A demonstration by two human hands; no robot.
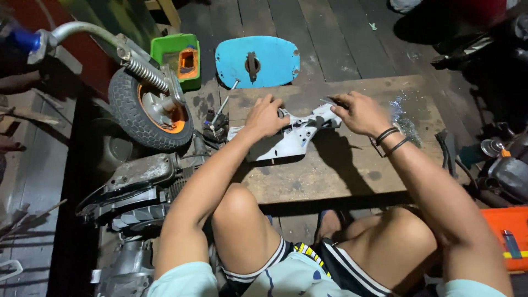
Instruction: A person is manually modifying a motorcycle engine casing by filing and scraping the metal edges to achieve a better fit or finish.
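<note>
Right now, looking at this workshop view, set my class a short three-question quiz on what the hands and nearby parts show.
1. True or false: both hands rest on the white bracket-like part lying on the wooden board.
2. Which object lies just beyond the board's far edge? A) blue oval cover B) red bucket C) yellow helmet
3. Fill in: the small tyre with the orange hub stands to the person's ______ side.

Key:
1. True: the left hand presses one end and the right hand grips the other.
2. A, the blue oval cover.
3. Left; the wheel is beside the green tray.
</note>
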